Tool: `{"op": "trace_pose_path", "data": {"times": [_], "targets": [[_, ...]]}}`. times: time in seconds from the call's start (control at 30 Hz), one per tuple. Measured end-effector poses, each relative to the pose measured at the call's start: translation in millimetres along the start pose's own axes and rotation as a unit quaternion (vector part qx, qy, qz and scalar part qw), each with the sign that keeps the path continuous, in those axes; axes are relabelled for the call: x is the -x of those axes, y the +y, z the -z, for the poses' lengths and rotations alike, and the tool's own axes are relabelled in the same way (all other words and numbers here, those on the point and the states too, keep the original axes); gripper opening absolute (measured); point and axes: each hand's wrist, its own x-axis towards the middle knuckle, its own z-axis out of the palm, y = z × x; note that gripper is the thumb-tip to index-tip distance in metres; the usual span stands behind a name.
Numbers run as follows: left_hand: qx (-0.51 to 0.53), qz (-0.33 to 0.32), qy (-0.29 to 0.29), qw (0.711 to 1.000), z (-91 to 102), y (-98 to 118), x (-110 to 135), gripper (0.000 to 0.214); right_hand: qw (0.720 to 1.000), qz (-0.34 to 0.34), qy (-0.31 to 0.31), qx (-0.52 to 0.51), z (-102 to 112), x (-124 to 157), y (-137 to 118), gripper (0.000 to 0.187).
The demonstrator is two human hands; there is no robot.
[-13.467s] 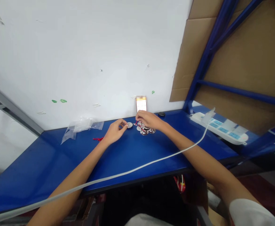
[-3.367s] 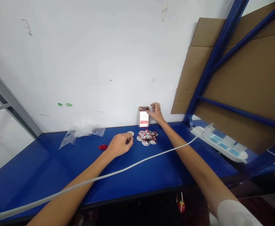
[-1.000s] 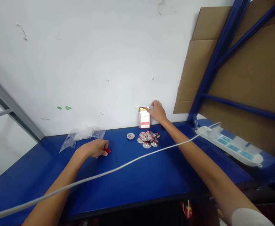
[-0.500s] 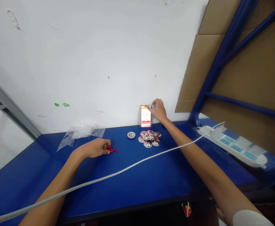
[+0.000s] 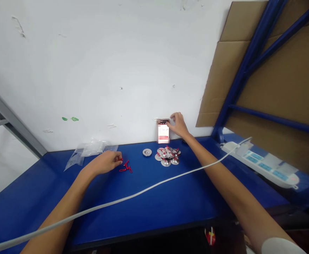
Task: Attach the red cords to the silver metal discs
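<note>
Smooth blue tabletop (image 5: 143,201) against a scuffed white wall (image 5: 96,63); left hand (image 5: 109,162), fingertips pinching a bit of red cord (image 5: 121,159), with looped red cords (image 5: 127,167) lying just beside them and a crumpled clear plastic bag (image 5: 91,149) behind. Right of those fingertips: one round metal disc (image 5: 147,152), then a heap of shiny domed discs (image 5: 166,155) with red ties. Right hand (image 5: 180,126): fingers parted, thumb over the upper corner of an upright phone (image 5: 163,132), lit screen, digits too small to read surely.
</note>
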Motion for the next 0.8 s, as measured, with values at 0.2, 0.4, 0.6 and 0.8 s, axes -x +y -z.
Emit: {"op": "trace_pose_path", "data": {"times": [0.2,0.4,0.6,0.8], "targets": [[-0.009,-0.005,0.008,1.0,-2.4,-5.4,-1.2,0.023,1.0,-0.002,0.001,0.011,-1.4,-0.7,0.0,0.031],[0.001,-0.002,0.016,1.0,-0.8,-3.4,-0.2,0.023,1.0,0.004,-0.01,-0.006,2.8,-0.1,1.6,0.032],[-0.006,-0.011,0.032,0.999,-1.7,-0.4,0.2,0.022,0.999,0.007,-0.028,-0.018,4.1,0.3,6.3,0.041],[-0.027,-0.049,0.094,0.994,-6.5,-6.6,-6.2,0.024,0.989,-0.076,-0.048,-0.12,19.4,-3.3,2.6,0.035]]}}
